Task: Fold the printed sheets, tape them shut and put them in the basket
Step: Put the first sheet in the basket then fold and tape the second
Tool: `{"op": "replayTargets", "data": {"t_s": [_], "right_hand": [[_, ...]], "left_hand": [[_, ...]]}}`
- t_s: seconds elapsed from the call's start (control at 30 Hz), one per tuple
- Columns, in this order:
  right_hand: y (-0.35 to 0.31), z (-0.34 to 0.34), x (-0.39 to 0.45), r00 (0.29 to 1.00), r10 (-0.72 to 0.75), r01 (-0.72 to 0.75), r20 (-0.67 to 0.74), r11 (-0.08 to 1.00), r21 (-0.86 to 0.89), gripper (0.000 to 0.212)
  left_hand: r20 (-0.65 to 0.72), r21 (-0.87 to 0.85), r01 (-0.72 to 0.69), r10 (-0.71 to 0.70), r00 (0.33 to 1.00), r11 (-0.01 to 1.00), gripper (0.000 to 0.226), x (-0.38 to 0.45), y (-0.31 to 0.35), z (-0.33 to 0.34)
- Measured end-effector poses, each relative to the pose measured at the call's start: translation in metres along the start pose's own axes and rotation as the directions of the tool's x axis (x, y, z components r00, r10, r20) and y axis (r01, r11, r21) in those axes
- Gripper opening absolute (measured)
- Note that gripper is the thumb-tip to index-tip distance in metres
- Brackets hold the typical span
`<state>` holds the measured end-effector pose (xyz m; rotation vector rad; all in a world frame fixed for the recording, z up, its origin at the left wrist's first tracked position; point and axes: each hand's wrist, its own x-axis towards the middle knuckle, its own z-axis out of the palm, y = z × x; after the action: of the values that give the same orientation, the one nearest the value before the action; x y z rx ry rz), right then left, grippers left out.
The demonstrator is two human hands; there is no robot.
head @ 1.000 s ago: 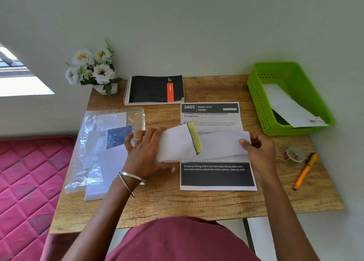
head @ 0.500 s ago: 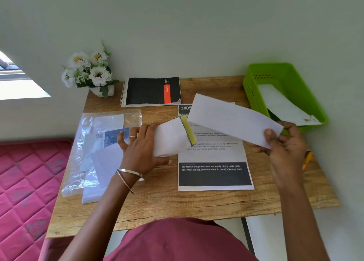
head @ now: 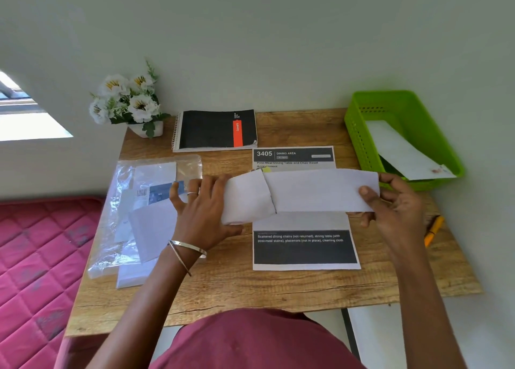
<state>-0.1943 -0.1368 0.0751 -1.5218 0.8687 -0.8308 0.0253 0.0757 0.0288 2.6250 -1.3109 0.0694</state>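
A folded sheet (head: 320, 191) is held above the table (head: 223, 293) between both hands. Its left end is tucked into a curled, sleeve-like fold (head: 245, 198), which is grasped by the left hand (head: 204, 212), fingers wrapped behind it and thumb below. The right end is pinched by the right hand (head: 395, 204), thumb on the front face and fingers behind. Each grip is thus closed on the paper.

Beneath the held sheet, a flat printed sheet (head: 305, 246) headed "3405 DINING AREA" is laid on the table. At the far right corner a green basket (head: 359, 134) is placed, with one folded paper (head: 404, 151) already lying inside it. An orange pen (head: 432, 229) is partly seen beside the right wrist.

To the left, a clear plastic bag (head: 117, 229) with papers is spread on the table. A black notebook (head: 214, 129) and a pot of white flowers (head: 128, 101) are set along the far edge. A pink mattress (head: 36, 257) is seen left of the table.
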Motion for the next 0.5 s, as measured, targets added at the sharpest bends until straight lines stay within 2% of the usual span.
{"op": "replayTargets", "data": {"t_s": [0.13, 0.23, 0.3, 0.5], "right_hand": [[0.000, 0.013, 0.001, 0.999, -0.015, 0.016, -0.044, 1.000, 0.024, 0.017], [0.001, 0.033, -0.003, 0.997, 0.017, -0.009, -0.079, 0.995, 0.102, 0.037], [0.004, 0.049, -0.010, 0.997, 0.032, -0.025, -0.071, 0.995, 0.097, 0.043], [0.013, 0.079, -0.028, 0.994, -0.092, 0.096, 0.061, 0.993, -0.062, 0.011]], "left_hand": [[-0.001, -0.027, -0.027, 0.027, 1.000, 0.999, 0.098, -0.002, 0.009, 0.001], [0.011, -0.101, -0.037, 0.039, 0.999, 0.994, 0.102, -0.003, 0.017, 0.002], [0.008, -0.119, -0.049, 0.050, 0.999, 0.992, 0.104, -0.003, 0.021, 0.001], [0.002, -0.155, -0.068, 0.069, 0.998, 0.986, 0.104, -0.006, 0.026, -0.004]]}}
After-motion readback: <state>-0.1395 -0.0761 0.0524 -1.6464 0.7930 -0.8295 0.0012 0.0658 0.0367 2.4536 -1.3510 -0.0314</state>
